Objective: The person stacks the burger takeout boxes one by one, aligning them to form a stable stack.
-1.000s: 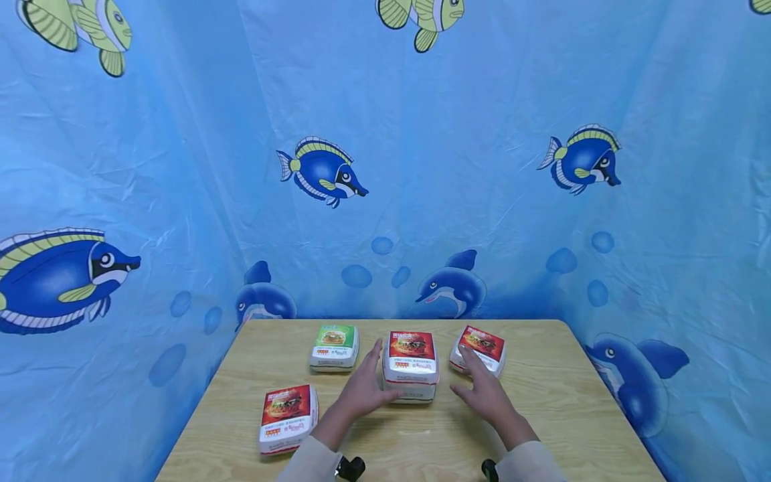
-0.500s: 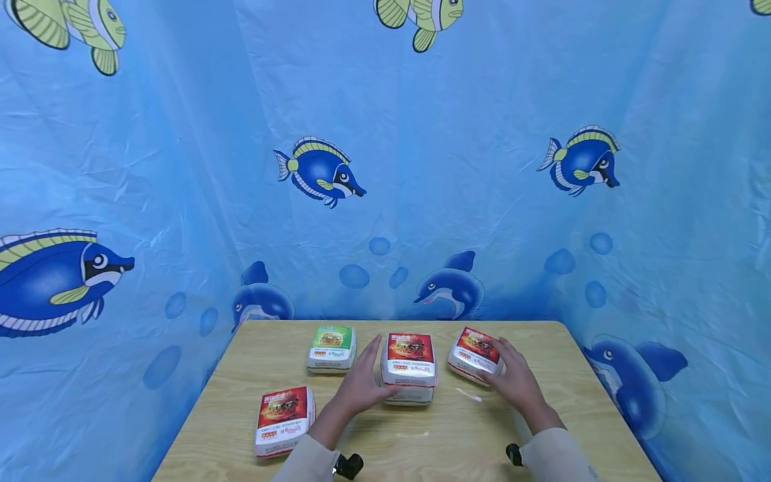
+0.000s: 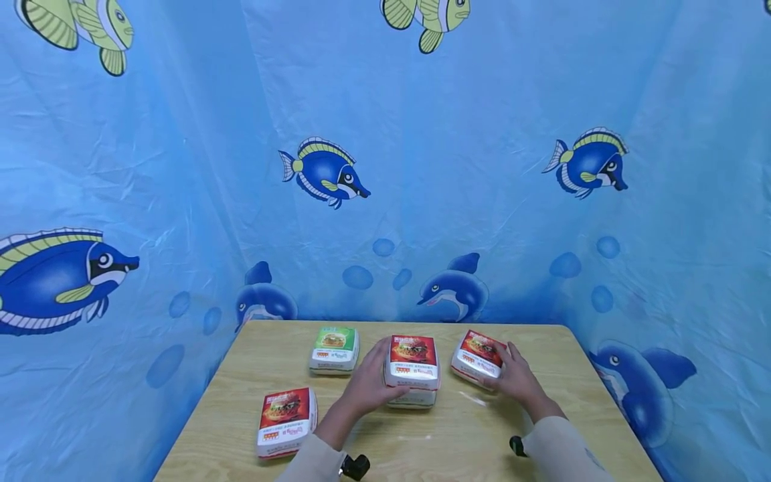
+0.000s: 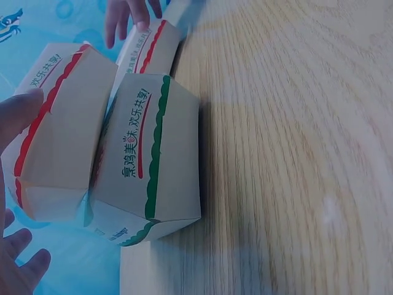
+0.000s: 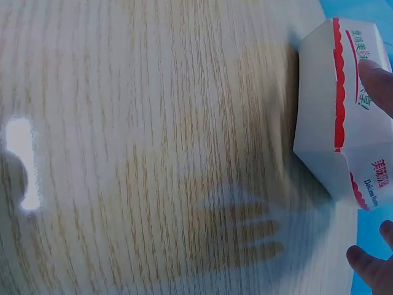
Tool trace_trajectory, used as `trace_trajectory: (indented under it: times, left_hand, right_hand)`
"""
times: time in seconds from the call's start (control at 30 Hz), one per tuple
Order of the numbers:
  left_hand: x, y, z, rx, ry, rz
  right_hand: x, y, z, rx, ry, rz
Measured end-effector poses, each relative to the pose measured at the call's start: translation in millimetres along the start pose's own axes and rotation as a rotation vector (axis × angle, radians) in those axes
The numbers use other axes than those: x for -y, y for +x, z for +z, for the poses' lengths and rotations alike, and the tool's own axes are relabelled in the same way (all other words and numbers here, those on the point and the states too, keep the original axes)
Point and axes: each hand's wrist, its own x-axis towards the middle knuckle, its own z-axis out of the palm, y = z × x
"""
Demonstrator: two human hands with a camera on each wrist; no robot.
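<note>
Burger boxes (image 4: 136, 144) are standing two-high between the hands; the left hand (image 3: 367, 385) is curling round the upper box (image 3: 412, 367), the right hand (image 3: 519, 383) round a loose box (image 3: 472, 358); leftward, two single boxes (image 3: 284, 423) are lying unstacked.

The left forearm (image 3: 314, 460) slants toward one o'clock, its left hand (image 3: 367, 383) curved, thumb apart from fingers. The right forearm (image 3: 561, 445) angles toward eleven, its right hand (image 3: 519, 376) splayed; neither clearly grips.

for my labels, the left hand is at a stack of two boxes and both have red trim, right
Not quite: the lower box is green-trimmed, as the left wrist view shows. The upper box is red-trimmed, and the left hand is at that stack.
</note>
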Motion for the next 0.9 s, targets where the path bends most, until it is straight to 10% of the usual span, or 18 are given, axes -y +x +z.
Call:
trace_trajectory:
  times: [0.9]
  left_hand:
    - [6.3, -2.9, 11.6, 0.043, -0.004, -0.027]
  right_hand:
    - [-5, -4, 18, 0.025, 0.039, 0.019]
